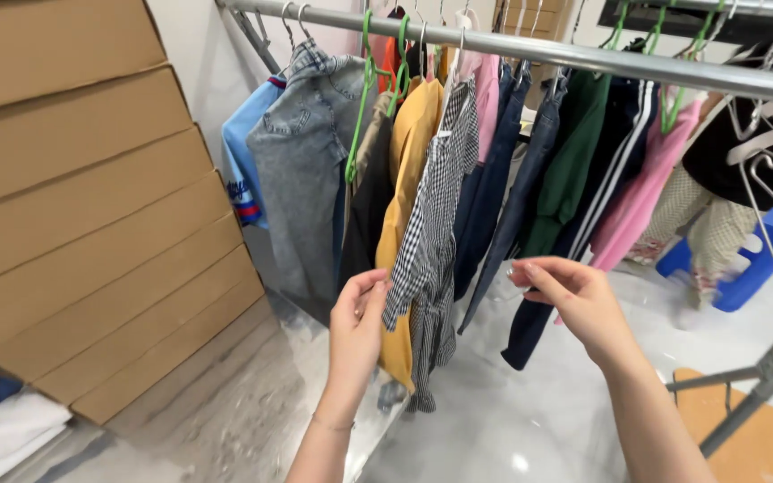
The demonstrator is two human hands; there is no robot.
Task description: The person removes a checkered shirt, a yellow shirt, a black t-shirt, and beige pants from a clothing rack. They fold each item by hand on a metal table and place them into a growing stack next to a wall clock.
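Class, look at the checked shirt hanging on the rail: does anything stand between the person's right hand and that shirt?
Nothing visible does. The right hand hovers in open air just right of the checked shirt, while the left hand already touches its sleeve. The dark blue trousers hang behind, not between.

We are looking from head height, forward and slightly down, close on the clothes rail (530, 52).
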